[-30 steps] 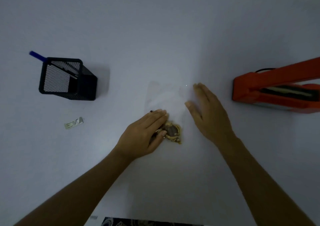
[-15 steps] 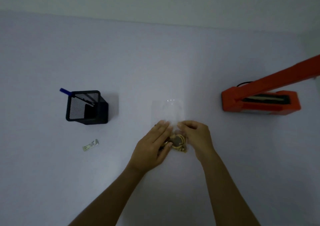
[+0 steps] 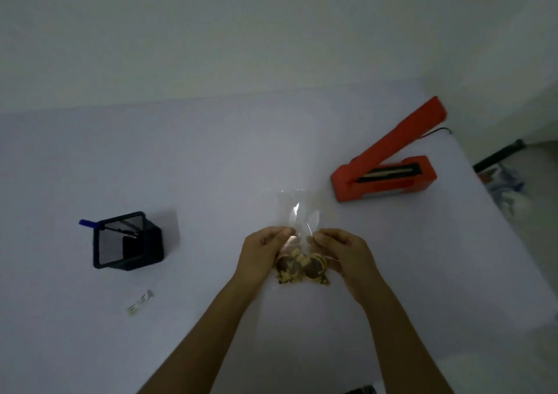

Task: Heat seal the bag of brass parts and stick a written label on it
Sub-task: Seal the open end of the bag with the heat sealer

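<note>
White tabletop [image 3: 211,158]: bag [image 3: 297,212] now lifted off it, left hand [image 3: 261,253] and right hand [image 3: 344,253] each in pinch grip; heat sealer [image 3: 389,167] open, sealing next.

A second ago the left hand [image 3: 262,250] lay flat over the brass parts [image 3: 302,267] and the right hand [image 3: 341,250] rested open on the bag [image 3: 297,212]. Now both hands pinch the bag's sides, its clear upper part standing creased between them, parts bunched below.
</note>
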`<act>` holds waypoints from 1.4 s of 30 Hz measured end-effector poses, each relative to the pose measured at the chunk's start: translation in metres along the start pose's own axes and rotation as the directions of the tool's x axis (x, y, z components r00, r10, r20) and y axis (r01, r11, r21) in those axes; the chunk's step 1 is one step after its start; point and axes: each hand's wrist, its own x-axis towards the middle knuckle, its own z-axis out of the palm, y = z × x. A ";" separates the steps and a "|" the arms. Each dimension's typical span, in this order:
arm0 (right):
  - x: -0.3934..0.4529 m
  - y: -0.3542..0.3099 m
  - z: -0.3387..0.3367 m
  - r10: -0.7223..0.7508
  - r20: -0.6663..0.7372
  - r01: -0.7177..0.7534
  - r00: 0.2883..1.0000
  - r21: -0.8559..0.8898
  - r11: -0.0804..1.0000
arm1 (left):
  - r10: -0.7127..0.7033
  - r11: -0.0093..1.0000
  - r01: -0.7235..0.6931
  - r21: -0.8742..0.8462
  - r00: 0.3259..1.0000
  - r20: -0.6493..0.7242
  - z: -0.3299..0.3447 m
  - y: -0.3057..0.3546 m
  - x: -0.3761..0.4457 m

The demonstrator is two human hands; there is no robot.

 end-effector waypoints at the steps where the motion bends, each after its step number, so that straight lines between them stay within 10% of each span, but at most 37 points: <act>1: -0.004 -0.005 -0.009 -0.010 0.003 0.010 1.000 0.012 1.000 | -0.004 1.000 0.004 0.000 1.000 0.029 0.009 0.004 0.000; 8: -0.003 -0.028 -0.080 -0.054 -0.098 0.062 0.994 0.080 0.995 | -0.066 0.998 0.065 0.013 0.985 0.158 0.096 0.025 0.004; 19: 0.064 -0.047 -0.185 0.062 -0.034 -0.058 0.997 0.106 0.993 | -0.153 0.987 0.151 -0.048 0.987 -0.040 0.203 0.025 0.051; 42: 0.114 -0.077 -0.181 0.083 0.027 -0.086 0.996 0.090 0.992 | -0.114 0.993 0.097 -0.062 0.919 -0.377 0.216 0.036 0.078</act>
